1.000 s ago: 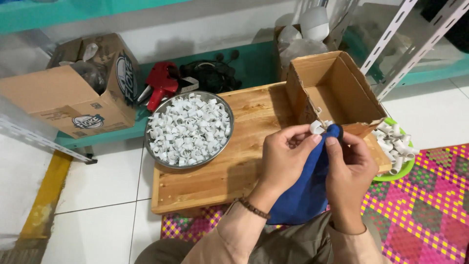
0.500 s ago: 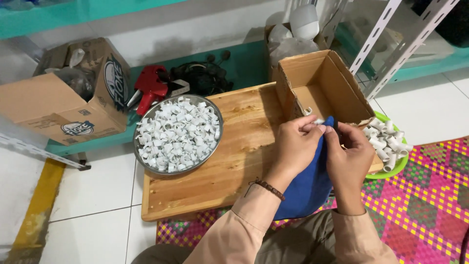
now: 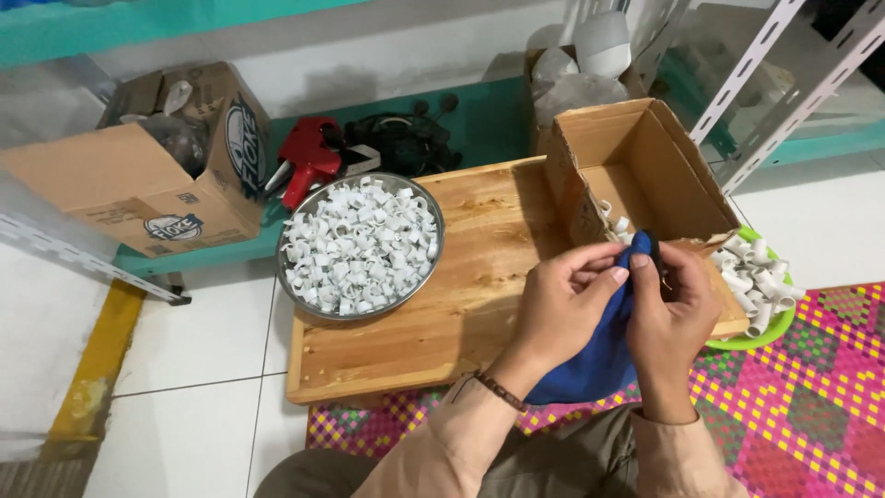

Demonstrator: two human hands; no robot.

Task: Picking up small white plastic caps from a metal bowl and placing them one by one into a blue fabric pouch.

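Both hands pinch a blue cloth (image 3: 599,355) bunched between them, the left hand (image 3: 564,309) and right hand (image 3: 670,309) closed on its top fold; whether a small part sits inside cannot be told. Just beyond the grip stands an open brown cardboard box (image 3: 673,166) holding a few white pieces. Right of the grip, a green plate (image 3: 770,334) carries white plastic fittings. Left of it, on the wooden board (image 3: 479,267), a round metal bowl (image 3: 361,247) is heaped with more. Farther left lies a printed cardboard carton (image 3: 138,180) with blue oval labels.
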